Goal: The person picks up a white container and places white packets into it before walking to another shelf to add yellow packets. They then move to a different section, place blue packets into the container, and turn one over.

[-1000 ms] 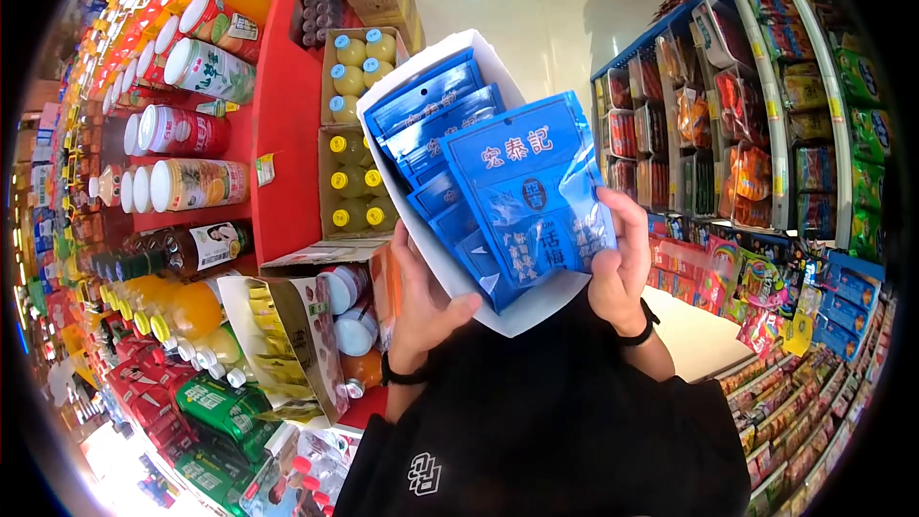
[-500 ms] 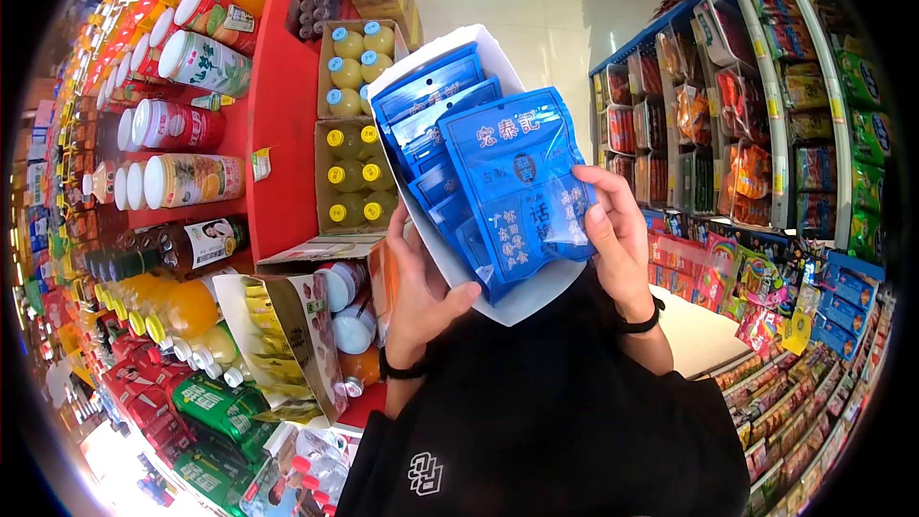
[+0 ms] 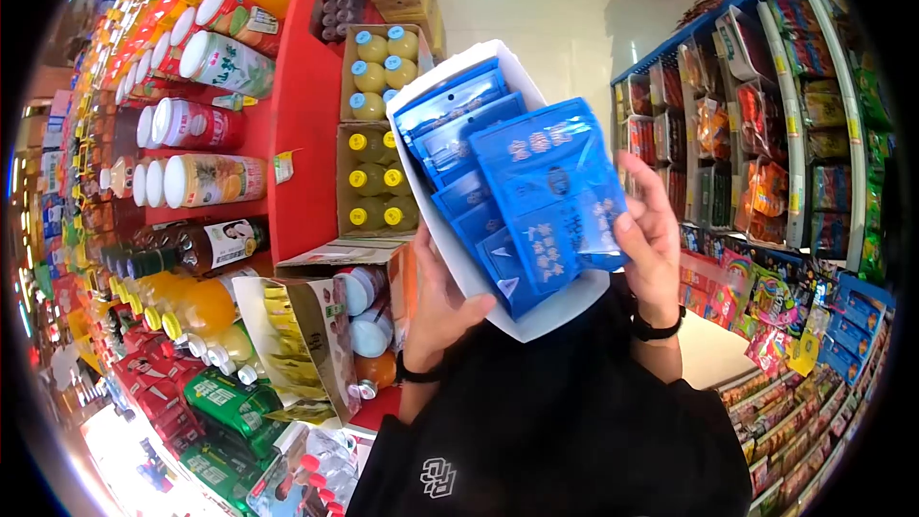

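Note:
A white open box [image 3: 414, 165] is tilted in front of my chest, with several blue snack packets [image 3: 459, 134] leaning inside it. My left hand [image 3: 442, 302] supports the box at its near left side, thumb on the rim and the other fingers partly behind it. At the box's right side, my right hand [image 3: 653, 235] pinches the edge of the frontmost blue packet [image 3: 550, 196], thumb in front. That packet is slightly blurred and overlaps the others and the box's right rim.
On the left, a red shelf [image 3: 299, 124] carries cans and bottles. Cartons of yellow-capped bottles [image 3: 369, 177] stand beyond the box. An opened carton [image 3: 297, 340] is near my left arm. To the right, a blue rack [image 3: 713, 29] holds bagged snacks, with more packets [image 3: 804, 412] below.
The box, packets and both hands have shifted slightly right and down in view, along with the surroundings. The front packet has tilted a little and blurred, still in my right hand.

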Demonstrator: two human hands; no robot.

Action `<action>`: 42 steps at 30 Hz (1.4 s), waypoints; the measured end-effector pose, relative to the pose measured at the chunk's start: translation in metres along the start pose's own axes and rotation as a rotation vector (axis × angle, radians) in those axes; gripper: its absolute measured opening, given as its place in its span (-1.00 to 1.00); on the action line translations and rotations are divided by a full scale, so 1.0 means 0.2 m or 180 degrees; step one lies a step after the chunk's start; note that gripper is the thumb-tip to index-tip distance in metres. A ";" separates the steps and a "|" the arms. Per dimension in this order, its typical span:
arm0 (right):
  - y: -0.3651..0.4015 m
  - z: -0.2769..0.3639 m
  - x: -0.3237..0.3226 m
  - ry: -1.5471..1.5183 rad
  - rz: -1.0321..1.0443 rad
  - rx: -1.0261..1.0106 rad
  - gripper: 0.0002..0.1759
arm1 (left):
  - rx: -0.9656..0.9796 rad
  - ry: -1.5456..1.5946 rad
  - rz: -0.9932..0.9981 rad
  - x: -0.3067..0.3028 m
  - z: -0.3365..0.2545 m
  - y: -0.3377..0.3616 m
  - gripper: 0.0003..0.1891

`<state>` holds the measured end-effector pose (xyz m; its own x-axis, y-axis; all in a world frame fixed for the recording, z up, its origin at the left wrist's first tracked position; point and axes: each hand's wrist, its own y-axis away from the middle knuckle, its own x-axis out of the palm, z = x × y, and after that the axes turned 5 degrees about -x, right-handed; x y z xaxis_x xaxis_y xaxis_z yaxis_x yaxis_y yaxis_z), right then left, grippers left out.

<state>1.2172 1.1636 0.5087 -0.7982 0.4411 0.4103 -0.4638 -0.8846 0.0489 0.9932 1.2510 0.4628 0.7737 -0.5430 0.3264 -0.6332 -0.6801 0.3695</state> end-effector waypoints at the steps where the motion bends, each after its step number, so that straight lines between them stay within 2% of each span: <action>1: 0.00 0.00 -0.02 -0.0039 0.0015 -0.0066 -0.27 | -0.0038 0.0109 0.0010 -0.01 0.01 0.01 0.32; 3: -0.02 -0.01 -0.05 -0.0243 0.0049 -0.0176 -0.18 | -0.0072 0.0566 0.0141 0.00 0.03 0.01 0.30; 6: -0.01 -0.04 -0.11 -0.0529 0.0070 -0.0270 0.05 | 0.0175 0.0233 -0.0178 0.00 0.06 0.02 0.12; 9: 0.02 -0.03 -0.14 -0.0418 -0.0033 -0.0617 0.15 | 0.0301 0.0128 -0.0243 0.01 0.05 0.01 0.14; 10: 0.05 -0.05 -0.16 -0.0279 -0.0294 -0.0820 0.08 | 0.0318 0.0106 -0.0260 0.00 0.05 0.01 0.15; 12: 0.12 0.02 -0.08 0.0121 -0.0793 -0.1028 -0.26 | 0.0305 0.0032 -0.0306 0.02 0.03 0.01 0.17; 14: 0.19 0.10 -0.04 0.2049 -0.0184 -0.1889 -0.63 | 0.0354 -0.0061 -0.0276 0.03 0.01 0.01 0.17; 16: 0.13 0.13 0.04 0.2494 0.0865 -0.2821 -0.65 | 0.0415 -0.0142 -0.0179 0.02 0.02 0.01 0.16; 18: 0.12 0.18 0.15 0.3112 0.1584 -0.2419 -0.47 | 0.0176 -0.0285 0.0112 0.03 0.01 0.00 0.24; 23: 0.12 0.11 0.26 0.3704 0.2056 -0.1947 -0.40 | 0.0069 -0.0351 0.0167 0.06 -0.04 0.02 0.31; 26: 0.10 0.14 0.25 0.3291 0.2358 -0.1743 -0.42 | -0.0078 -0.0263 0.0244 0.06 -0.03 0.03 0.34; 28: 0.11 0.12 0.20 0.2693 0.1742 -0.2303 -0.43 | -0.0052 0.0032 0.0248 0.07 -0.04 0.02 0.33; 30: 0.14 0.14 0.15 0.3325 0.0914 -0.2731 -0.47 | -0.0062 0.0159 0.0211 0.06 -0.05 0.03 0.30; 31: 0.16 0.17 0.15 0.3683 0.0438 -0.2389 -0.46 | -0.0055 0.0213 0.0202 0.06 -0.05 0.03 0.29; 33: 0.15 0.22 0.16 0.4311 0.0329 -0.1825 -0.44 | -0.0020 0.0274 0.0187 0.06 -0.04 0.02 0.26; 36: 0.06 0.22 0.11 0.4463 0.0688 -0.1168 -0.45 | -0.0035 0.0427 0.0187 0.06 -0.01 0.02 0.24; 40: 0.02 0.21 0.08 0.3774 0.0677 -0.0965 -0.26 | -0.0286 0.0526 0.0214 0.08 -0.01 0.02 0.21; 41: 0.00 0.19 0.04 0.3719 0.0824 -0.1116 -0.14 | -0.0338 0.0523 0.0255 0.09 -0.01 0.02 0.21; 42: -0.02 0.19 0.03 0.3636 0.0890 -0.1104 -0.12 | -0.0376 0.0538 0.0307 0.10 -0.02 0.02 0.20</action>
<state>1.2282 1.1635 0.5447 -0.6842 0.2761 -0.6750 -0.1609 -0.9599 -0.2295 1.0058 1.2389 0.4748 0.7011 -0.5059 0.5025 -0.7099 -0.5612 0.4255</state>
